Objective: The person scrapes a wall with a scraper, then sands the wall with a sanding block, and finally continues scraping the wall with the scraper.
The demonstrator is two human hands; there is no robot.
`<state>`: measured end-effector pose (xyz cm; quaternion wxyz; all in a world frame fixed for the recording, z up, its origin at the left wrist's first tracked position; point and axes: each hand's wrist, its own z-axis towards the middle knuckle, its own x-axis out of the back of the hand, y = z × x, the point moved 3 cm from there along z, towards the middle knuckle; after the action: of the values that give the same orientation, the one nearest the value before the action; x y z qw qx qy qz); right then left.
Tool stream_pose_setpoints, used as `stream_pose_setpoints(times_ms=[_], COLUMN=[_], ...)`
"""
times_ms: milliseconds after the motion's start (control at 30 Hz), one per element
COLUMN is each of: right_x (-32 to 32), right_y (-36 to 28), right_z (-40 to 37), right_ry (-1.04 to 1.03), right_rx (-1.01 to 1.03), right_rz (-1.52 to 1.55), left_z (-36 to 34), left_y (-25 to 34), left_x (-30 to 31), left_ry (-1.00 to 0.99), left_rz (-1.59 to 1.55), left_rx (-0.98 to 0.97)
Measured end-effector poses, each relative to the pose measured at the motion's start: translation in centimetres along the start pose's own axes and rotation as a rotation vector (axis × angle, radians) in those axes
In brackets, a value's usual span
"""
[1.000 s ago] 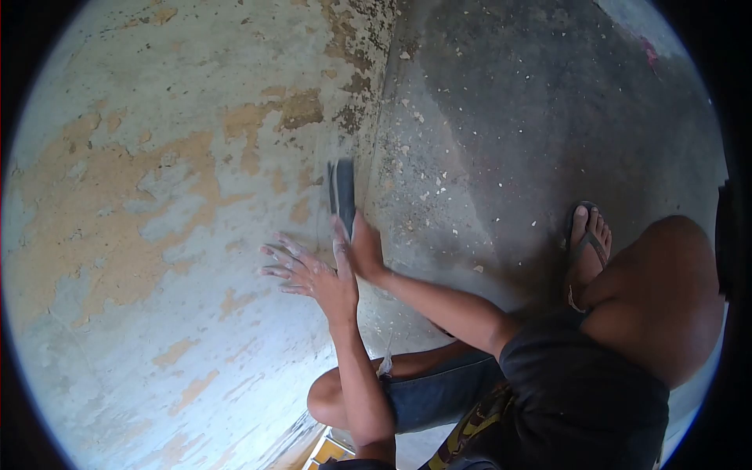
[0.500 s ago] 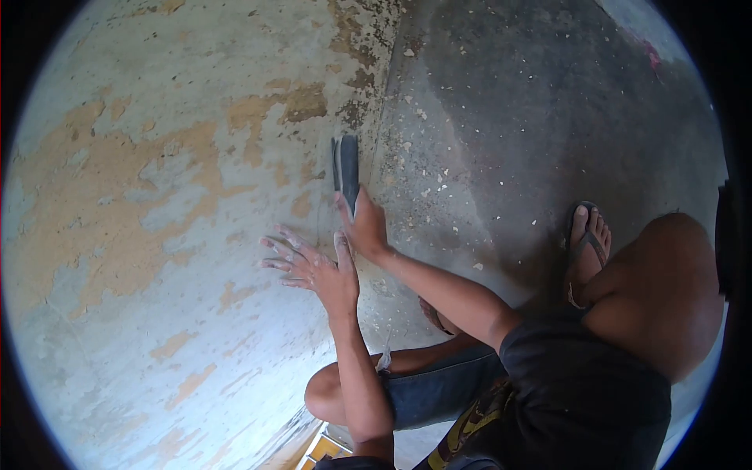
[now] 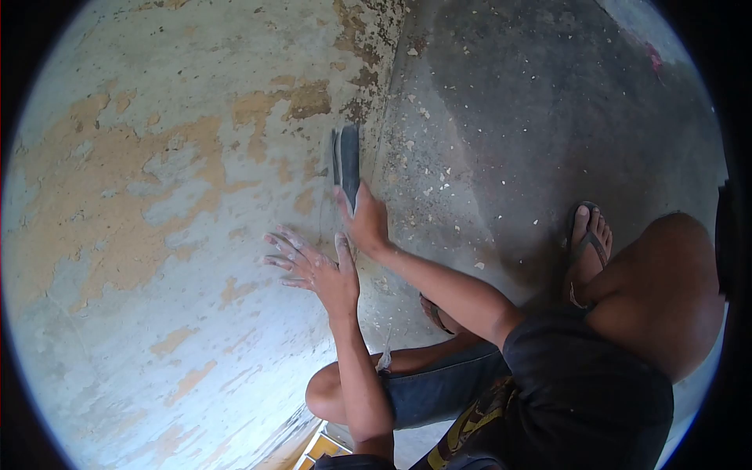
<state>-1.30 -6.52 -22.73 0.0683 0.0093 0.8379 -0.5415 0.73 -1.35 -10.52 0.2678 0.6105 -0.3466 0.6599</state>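
My right hand [image 3: 366, 221] grips a long dark grey sanding block [image 3: 349, 160] by its near end. The block looks layered, with a pale edge along its side, and lies along the peeling wall [image 3: 211, 266] close to where it meets the floor. My left hand [image 3: 315, 268] is open, fingers spread, its fingertips coated in white dust. It rests on or just over the wall below the block; contact is hard to tell.
The grey floor [image 3: 540, 141] runs along the wall, strewn with pale paint flakes [image 3: 427, 188]. My sandalled foot [image 3: 589, 239] is at the right and my bent knee [image 3: 325, 392] is near the wall. A yellow-and-white object [image 3: 325, 448] shows at the bottom edge.
The sanding block and my right hand have shifted slightly up the view along the wall. My left hand stays almost where it was.
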Motion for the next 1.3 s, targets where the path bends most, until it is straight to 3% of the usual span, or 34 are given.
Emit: stream_pose_setpoints(times_ms=[133,267,333,533,700,767,1033,1200,1300], right_x=[-0.1,-0.3,-0.3,-0.8,-0.8,-0.4,-0.5,-0.3,-0.4], right_y=[0.6,0.4,0.0,1.0,0.8,0.0,1.1,0.1,0.3], right_z=[-4.5,-2.7,0.4,-4.3,-2.2,0.1,-4.3,1.5,-0.5], right_ry=[-0.188,-0.173,0.093,-0.159,-0.157,0.035,-0.166,0.067,0.033], right_rx=[-0.155,-0.139,0.022,-0.136,-0.120,-0.008,-0.120,0.008,0.008], right_rz=[0.042,0.093,0.057,0.039,0.044,0.040,0.017,0.068,-0.006], left_z=[0.1,0.0,0.0,0.3,0.0,0.1,0.1,-0.1,-0.1], left_y=[0.4,0.5,0.4,0.0,0.4,0.3,0.3,0.0,-0.5], left_x=[-0.5,-0.3,-0.3,-1.0,-0.4,-0.3,-0.7,-0.2,-0.4], left_ry=[0.000,0.016,0.016,0.008,-0.004,-0.001,0.026,-0.005,0.004], left_rz=[0.005,-0.006,-0.007,0.015,-0.016,-0.009,0.020,0.010,0.018], left_rx=[-0.009,0.011,0.009,-0.027,0.015,0.011,0.000,0.003,-0.018])
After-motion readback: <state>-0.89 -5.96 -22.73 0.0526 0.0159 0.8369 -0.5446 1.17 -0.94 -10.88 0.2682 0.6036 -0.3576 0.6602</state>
